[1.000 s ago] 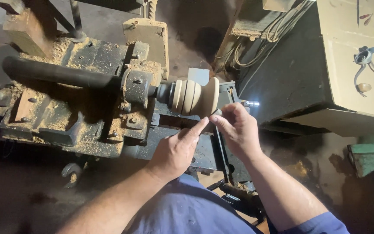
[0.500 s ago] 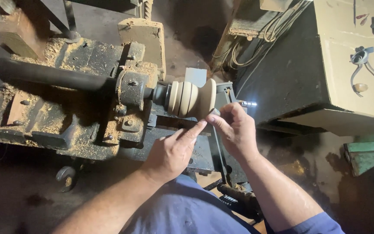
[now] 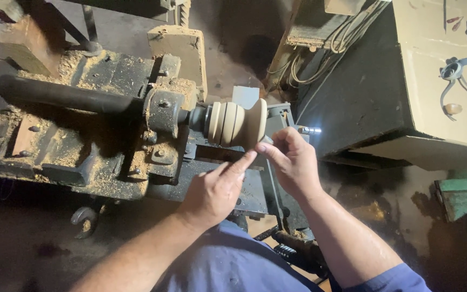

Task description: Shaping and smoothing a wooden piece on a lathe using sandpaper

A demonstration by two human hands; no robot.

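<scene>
Sitting at the far left, the sawdust-covered lathe headstock [image 3: 82, 135] is carrying a turned wooden piece [image 3: 237, 123] on its spindle, long axis running left to right. Just below it, the left hand [image 3: 214, 189] is pointing an extended forefinger at the flared right end, gripping nothing. The right hand [image 3: 293, 159] is nearer, fingertips pinched together against that rim; whatever they pinch is hidden.

The ribbed, turned wooden piece [image 3: 237, 123] was pale cream; the sawdust-caked metal lathe [image 3: 98, 130] holding it was dark grey, speckled tan; right of the lathe, the flat-topped cabinet [image 3: 439, 70] was beige over black; below the lathe, the sleeves [image 3: 233, 262] were blue.
</scene>
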